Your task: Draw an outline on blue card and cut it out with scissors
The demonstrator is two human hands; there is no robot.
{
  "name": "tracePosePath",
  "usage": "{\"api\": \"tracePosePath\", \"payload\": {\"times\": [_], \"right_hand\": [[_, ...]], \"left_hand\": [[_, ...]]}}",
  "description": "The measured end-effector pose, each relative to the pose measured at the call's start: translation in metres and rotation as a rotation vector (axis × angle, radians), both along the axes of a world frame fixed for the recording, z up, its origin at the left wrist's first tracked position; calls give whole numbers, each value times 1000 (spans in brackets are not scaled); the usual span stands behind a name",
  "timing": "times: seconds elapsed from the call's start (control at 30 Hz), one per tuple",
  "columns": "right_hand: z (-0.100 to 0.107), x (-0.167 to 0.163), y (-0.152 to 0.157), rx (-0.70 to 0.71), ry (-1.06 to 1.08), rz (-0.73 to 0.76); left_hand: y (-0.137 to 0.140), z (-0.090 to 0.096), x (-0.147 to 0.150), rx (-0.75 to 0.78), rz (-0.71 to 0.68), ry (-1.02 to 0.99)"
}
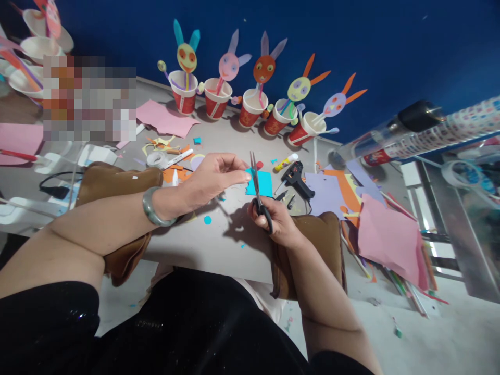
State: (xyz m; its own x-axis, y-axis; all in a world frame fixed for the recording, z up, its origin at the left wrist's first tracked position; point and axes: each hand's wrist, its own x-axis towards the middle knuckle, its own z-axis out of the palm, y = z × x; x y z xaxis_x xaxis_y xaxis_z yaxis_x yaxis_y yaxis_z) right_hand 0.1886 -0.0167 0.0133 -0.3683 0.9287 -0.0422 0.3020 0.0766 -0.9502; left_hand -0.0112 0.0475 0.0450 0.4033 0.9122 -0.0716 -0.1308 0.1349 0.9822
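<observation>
My left hand (pixel 213 179) pinches the left edge of a small square of blue paper (pixel 264 183) between thumb and fingers. In my right hand (pixel 279 219) is a pair of scissors (pixel 265 216) with black handles, fingers wrapped round them. Its blades point away from me and cross in front of the paper near its left side; whether they are cutting into it I cannot tell. A small blue paper circle (pixel 208 220) lies on the grey table (pixel 211 250) below my hands.
Several red paper cups (pixel 184 99) with paper rabbits stand along the blue wall. Right of my hands lie a black glue gun (pixel 299 179), purple paper (pixel 324 194) and pink paper (pixel 388 237). Brown cushions (pixel 117 182) rest under both forearms. A tape roll (pixel 157 160) and paper scraps are left.
</observation>
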Motion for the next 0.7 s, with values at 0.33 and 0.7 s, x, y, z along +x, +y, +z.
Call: {"api": "tracePosePath", "payload": {"times": [0.33,0.7], "right_hand": [[-1,1,0,20,-10,5],[-2,2,1,32,-9,13]], "left_hand": [[1,-1,0,34,6,-20],[3,-3,0,64,14,-35]]}}
